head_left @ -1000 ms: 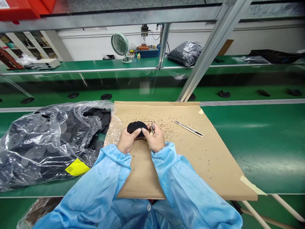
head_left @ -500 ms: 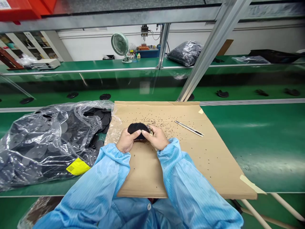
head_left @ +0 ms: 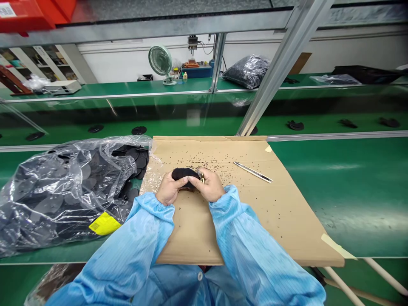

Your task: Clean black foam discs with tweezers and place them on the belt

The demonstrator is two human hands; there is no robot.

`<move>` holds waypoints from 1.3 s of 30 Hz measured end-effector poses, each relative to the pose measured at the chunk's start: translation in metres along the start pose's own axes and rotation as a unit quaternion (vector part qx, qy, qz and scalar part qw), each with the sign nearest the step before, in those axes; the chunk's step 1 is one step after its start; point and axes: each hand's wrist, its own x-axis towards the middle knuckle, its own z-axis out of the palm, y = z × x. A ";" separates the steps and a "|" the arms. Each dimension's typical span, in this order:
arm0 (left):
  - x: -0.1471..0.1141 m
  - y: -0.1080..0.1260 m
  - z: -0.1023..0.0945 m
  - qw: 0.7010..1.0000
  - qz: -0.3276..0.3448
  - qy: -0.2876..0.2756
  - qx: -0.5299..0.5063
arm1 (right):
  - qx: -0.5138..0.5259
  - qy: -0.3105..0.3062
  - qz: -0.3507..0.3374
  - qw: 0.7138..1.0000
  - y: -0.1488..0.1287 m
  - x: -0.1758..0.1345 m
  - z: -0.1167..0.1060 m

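Observation:
Both of my hands grip a black rounded pad (head_left: 183, 173) above the cardboard sheet (head_left: 191, 238). My left hand (head_left: 168, 189) is closed on its left side, thumb pressed on the near face. On the other side, my right hand (head_left: 209, 185) pinches the pad with its thumb beside the left one. A small shiny metal piece (head_left: 202, 177) shows by the right fingers; its kind cannot be made out. Tiny black bits (head_left: 219, 166) lie scattered over the cardboard around the hands. A slim cutter knife (head_left: 253, 171) rests to the right.
At left lies a clear plastic bag (head_left: 73, 187) full of black discs, with a yellow label (head_left: 105, 223). More black pieces (head_left: 139, 130) sit along the green belt behind. A slanted metal post (head_left: 280, 72) rises beyond the cardboard. A green fan (head_left: 160, 60) stands farther back.
The black pad has tilted and bent between my hands, so less of its face shows. Both hands stay in nearly the same place.

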 end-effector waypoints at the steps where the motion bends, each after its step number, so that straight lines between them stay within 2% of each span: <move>1: 0.000 0.000 0.000 1.000 0.001 -0.002 0.000 | -0.003 0.004 0.000 1.000 0.000 0.000 0.001; 4: 0.001 0.000 0.001 1.000 0.002 -0.002 0.001 | -0.024 0.028 -0.001 0.999 -0.001 -0.001 0.003; 6: 0.003 0.001 0.000 1.000 -0.005 0.017 -0.008 | -0.031 0.050 -0.006 0.998 -0.003 -0.001 0.007; 10: 0.008 0.005 -0.002 0.995 -0.051 0.065 -0.050 | 0.009 0.050 -0.070 0.996 -0.005 -0.004 0.013; 13: 0.008 0.008 -0.002 0.992 -0.085 0.047 -0.076 | 0.037 0.051 -0.104 0.993 -0.005 -0.006 0.016; 18: 0.005 0.009 -0.001 0.988 -0.126 0.026 -0.082 | 0.021 0.076 -0.147 0.986 -0.005 -0.007 0.016; 30: 0.000 0.004 -0.001 0.989 -0.130 0.004 -0.065 | -0.063 0.056 -0.189 0.978 -0.007 -0.008 0.015; 34: 0.003 0.002 0.000 0.992 -0.100 0.016 -0.069 | -0.021 0.072 -0.160 0.984 -0.010 -0.008 0.016; 39: 0.009 0.000 0.000 0.993 -0.013 0.072 -0.088 | 0.098 0.151 0.015 0.984 -0.004 -0.002 0.018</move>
